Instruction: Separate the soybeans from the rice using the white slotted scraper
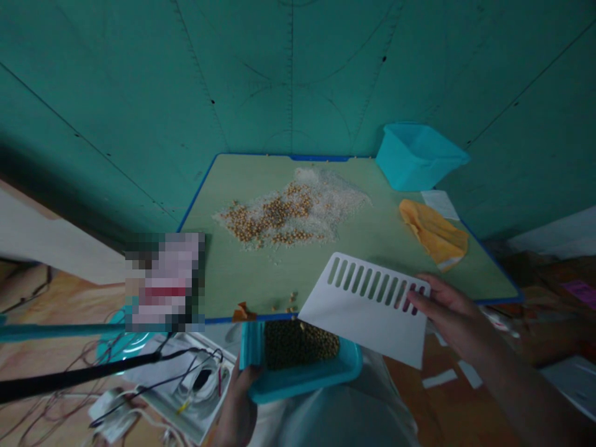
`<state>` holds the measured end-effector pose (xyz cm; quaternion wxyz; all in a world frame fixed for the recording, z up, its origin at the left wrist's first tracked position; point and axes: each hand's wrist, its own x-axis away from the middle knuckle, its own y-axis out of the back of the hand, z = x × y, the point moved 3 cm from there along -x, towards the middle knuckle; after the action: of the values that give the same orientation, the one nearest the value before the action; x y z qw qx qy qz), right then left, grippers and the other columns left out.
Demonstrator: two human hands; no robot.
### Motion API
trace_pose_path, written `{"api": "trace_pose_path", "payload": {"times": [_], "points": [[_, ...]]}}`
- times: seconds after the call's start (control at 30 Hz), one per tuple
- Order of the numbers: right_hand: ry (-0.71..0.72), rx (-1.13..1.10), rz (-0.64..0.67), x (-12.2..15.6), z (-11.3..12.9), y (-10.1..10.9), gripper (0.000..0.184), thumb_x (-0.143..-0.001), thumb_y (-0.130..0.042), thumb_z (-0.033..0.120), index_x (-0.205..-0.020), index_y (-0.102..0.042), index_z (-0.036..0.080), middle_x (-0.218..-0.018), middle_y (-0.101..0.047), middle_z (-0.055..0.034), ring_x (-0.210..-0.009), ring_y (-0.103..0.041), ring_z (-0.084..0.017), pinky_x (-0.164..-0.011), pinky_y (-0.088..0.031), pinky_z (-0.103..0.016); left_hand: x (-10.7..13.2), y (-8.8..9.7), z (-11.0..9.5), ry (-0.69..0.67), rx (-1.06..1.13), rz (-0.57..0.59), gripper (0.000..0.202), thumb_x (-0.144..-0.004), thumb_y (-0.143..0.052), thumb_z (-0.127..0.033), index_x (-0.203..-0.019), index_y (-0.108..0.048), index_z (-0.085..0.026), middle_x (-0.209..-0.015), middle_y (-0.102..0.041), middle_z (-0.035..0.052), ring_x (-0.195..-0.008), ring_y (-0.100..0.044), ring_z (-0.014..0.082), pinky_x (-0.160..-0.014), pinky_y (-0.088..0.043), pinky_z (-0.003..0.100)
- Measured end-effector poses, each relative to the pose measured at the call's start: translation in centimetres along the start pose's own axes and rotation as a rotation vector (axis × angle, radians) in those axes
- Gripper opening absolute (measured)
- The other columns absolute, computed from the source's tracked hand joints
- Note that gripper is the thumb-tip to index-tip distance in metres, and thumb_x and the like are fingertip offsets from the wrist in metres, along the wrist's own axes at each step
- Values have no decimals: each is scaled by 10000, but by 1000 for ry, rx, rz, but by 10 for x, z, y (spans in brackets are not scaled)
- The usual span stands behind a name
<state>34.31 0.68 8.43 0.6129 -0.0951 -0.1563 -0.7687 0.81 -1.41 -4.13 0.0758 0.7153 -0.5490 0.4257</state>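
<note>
Apparently so beans (pixel 279 211) can drop in, the left hand (pixel 239 397) has its grip closed on a blue tub (pixel 305 386) below the near edge of the surface (pixel 386 233), while the right hand (pixel 447 316) pinches a white scraper (pixel 361 316).

Pale-green table (pixel 233 273): beans (pixel 246 225) among white grains (pixel 343 189), orange cloth (pixel 435 236), teal bin (pixel 405 164).

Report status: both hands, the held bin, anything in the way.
Left hand gripping teal bin, beans inside. Right hand holding white slotted sheet by one end. Loose beans by near edge of table.
</note>
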Motion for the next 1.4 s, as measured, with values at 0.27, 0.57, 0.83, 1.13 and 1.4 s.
{"api": "trace_pose_path", "payload": {"times": [0.27, 0.57, 0.83, 1.13, 1.4], "points": [[67, -65, -78, -9, 6, -4, 298, -685, -698, 449, -873, -609, 235, -708, -677, -15, -642, -623, -191, -614, -476, -310, 6, -7, -3, -52, 0, -56, 531, -528, -678, -213, -1059, -660, -201, -753, -768, 17, -916, -649, 339, -707, -517, 391], [177, 14, -79, -29, 19, -21, 289, -712, -653, 483, -836, -596, 228, -685, -650, -3, -632, -587, -182, -634, -443, -304, 5, 3, -5, -36, 13, -47, 525, -526, -698, -210, -1049, -665, -222, -765, -771, 6, -875, -669, 339, -701, -529, 410], [154, -30, -5, -28, 22, -35, 272, -732, -651, 447, -859, -584, 216, -677, -631, 4, -637, -572, -162, -615, -427, -273, 2, 7, -7, -14, 42, -13, 534, -515, -731, -214, -1045, -663, -215, -769, -773, 4, -887, -668, 333, -704, -530, 392], [157, -63, 64, -35, 29, -55, 256, -731, -650, 420, -852, -582, 205, -716, -657, -10, -644, -583, -157, -606, -429, -263, 0, 12, -13, -57, 24, -17, 504, -514, -727, -203, -1014, -670, -226, -770, -774, 2, -864, -675, 325, -691, -534, 375], [139, -109, 187, -38, 25, -60, 203, -748, -659, 383, -833, -598, 209, -675, -634, 15, -643, -558, -134, -611, -394, -245, 2, 14, -28, -81, 3, -86, 337, -459, -750, -197, -791, -699, -206, -646, -751, 2, -685, -681, 273, -568, -534, 332]]}}
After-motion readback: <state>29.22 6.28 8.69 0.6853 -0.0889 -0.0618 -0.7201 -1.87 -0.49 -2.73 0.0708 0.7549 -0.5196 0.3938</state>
